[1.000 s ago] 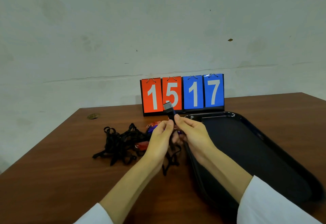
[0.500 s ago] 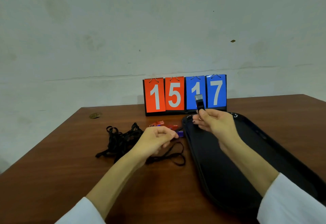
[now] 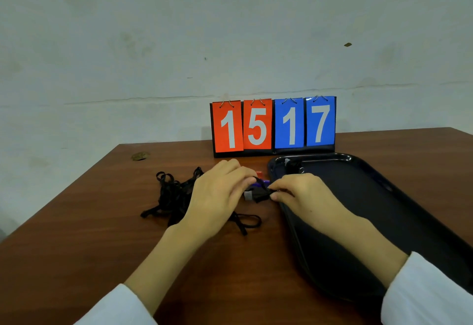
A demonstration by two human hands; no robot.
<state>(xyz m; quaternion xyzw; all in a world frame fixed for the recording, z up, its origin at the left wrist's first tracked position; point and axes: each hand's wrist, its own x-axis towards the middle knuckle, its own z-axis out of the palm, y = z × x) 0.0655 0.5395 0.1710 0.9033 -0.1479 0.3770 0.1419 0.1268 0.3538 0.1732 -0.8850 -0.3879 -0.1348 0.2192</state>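
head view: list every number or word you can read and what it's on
"1": left red flip card of the black tabletop scoreboard
"5": right red flip card
"1": left blue flip card
"7": right blue flip card
Small black-and-grey object between left hand and right hand: nothing readable

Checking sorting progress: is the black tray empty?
No, a small black piece lies in the far left corner of the tray, while the left hand and right hand pinch a second black piece.
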